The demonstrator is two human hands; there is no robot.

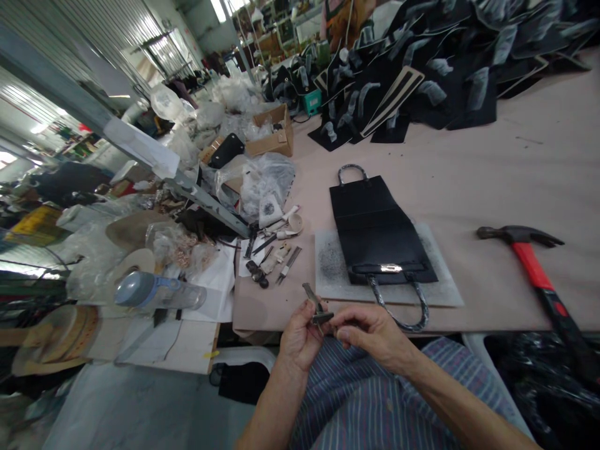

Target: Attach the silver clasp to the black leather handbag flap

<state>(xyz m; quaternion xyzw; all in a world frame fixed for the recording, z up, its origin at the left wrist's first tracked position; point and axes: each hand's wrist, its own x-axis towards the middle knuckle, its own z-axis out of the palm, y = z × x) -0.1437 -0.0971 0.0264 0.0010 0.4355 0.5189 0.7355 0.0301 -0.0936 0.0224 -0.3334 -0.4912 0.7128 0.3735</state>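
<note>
My left hand (301,336) is closed round a small dark piece (320,312); its narrow grey-brown upper end sticks up past the fingers, and a wider black part lies across it. What exactly it is I cannot tell. Beside it, with thumb and forefinger pinched together at the piece's right end, is my right hand (368,331); anything between those fingers is too small to make out. Just beyond the hands a black handbag (382,228) lies opened out, with wrapped handles and a shiny metal clasp (390,269), on a pale board (330,265).
A red-handled claw hammer (532,265) lies on the table's right. Small hand tools (281,256) are scattered left of the board. Black bag pieces (422,94) are heaped at the back. A water bottle (154,292), plastic bags (265,178) and a slanting metal post (206,200) occupy the left.
</note>
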